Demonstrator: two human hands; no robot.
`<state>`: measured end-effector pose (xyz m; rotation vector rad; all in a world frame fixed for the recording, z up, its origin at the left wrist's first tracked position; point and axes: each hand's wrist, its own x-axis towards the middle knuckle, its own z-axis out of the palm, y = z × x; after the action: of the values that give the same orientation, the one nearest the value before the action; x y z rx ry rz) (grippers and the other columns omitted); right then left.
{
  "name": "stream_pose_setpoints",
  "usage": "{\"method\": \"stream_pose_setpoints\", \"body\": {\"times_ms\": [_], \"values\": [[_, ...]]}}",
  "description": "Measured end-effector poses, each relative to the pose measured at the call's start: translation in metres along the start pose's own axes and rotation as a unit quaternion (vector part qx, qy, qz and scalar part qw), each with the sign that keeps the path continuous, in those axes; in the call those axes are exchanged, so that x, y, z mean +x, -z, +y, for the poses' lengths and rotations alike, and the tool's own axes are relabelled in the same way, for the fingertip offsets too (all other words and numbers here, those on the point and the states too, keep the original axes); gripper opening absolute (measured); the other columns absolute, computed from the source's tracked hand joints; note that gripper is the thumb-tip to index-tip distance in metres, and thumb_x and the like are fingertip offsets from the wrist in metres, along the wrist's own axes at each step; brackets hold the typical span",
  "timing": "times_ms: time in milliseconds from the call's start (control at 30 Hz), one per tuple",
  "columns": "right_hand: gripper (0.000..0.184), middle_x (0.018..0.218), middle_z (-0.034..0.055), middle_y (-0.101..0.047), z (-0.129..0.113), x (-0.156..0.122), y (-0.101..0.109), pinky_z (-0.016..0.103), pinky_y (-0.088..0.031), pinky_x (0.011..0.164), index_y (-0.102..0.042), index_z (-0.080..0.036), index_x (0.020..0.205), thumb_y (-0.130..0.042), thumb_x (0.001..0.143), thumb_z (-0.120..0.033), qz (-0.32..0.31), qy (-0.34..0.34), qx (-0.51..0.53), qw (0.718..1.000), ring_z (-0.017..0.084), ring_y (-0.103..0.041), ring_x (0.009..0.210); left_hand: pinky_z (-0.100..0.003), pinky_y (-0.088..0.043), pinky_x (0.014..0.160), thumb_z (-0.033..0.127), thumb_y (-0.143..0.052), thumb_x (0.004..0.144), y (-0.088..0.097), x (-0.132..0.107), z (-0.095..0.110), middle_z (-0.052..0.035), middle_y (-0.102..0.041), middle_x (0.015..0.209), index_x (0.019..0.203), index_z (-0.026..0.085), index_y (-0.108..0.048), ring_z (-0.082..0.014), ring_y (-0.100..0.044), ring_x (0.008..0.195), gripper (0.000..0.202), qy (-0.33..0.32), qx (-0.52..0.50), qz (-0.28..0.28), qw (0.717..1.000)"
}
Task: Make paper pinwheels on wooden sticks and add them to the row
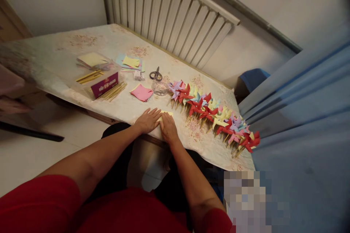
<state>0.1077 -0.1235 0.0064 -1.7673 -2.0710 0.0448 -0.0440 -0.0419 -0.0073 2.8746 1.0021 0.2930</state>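
Note:
At the table's near edge, my left hand (148,120) lies flat with its fingers stretched toward a small piece of yellow paper (163,112). My right hand (168,128) rests on that same paper, fingers extended and pointing away from me. Both hands press down side by side and cover much of the paper, so its full shape is hidden. Just beyond them lies a stack of pink paper squares (142,92). Paper pinwheels (209,112) in red, yellow, purple and blue stand in rows to the right of my hands.
A clear box (105,83) holds wooden sticks, with loose sticks (114,91) beside it. Farther back are coloured papers (130,62), scissors (156,74) and a clear bag of small parts (160,87). A radiator (169,14) borders the table; another person's hand (13,105) shows at left.

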Motion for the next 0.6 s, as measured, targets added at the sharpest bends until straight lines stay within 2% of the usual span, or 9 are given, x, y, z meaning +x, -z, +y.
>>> {"method": "stream_pose_setpoints", "body": {"times_ms": [167, 300, 600], "values": [[0.049, 0.156, 0.0176, -0.042, 0.012, 0.006, -0.014, 0.046, -0.022, 0.124, -0.045, -0.005, 0.146, -0.038, 0.101, -0.023, -0.056, -0.038, -0.047, 0.997, 0.026, -0.031, 0.15, -0.051, -0.021, 0.12, 0.038, -0.037, 0.1, -0.001, 0.001, 0.001, -0.011, -0.04, 0.159, 0.149, 0.015, -0.046, -0.028, -0.03, 0.149, 0.055, 0.005, 0.006, -0.008, 1.0], [0.052, 0.16, 0.0182, -0.034, 0.015, 0.002, -0.018, 0.047, -0.018, 0.125, -0.042, -0.005, 0.148, -0.04, 0.101, -0.025, -0.053, -0.054, -0.079, 0.994, 0.027, -0.027, 0.151, -0.052, -0.021, 0.12, 0.038, -0.037, 0.099, -0.001, 0.001, 0.001, -0.011, -0.039, 0.16, 0.149, 0.016, -0.046, -0.0283, -0.03, 0.149, 0.056, 0.003, 0.011, -0.006, 1.0], [0.054, 0.16, 0.02, -0.033, 0.012, 0.003, -0.017, 0.048, -0.02, 0.122, -0.04, -0.006, 0.149, -0.041, 0.101, -0.03, -0.043, -0.083, -0.101, 0.991, 0.027, -0.026, 0.151, -0.052, -0.021, 0.12, 0.038, -0.038, 0.099, 0.002, 0.001, -0.001, -0.0121, -0.04, 0.159, 0.15, 0.016, -0.046, -0.0282, -0.03, 0.149, 0.056, -0.003, 0.0, -0.01, 1.0]]}}
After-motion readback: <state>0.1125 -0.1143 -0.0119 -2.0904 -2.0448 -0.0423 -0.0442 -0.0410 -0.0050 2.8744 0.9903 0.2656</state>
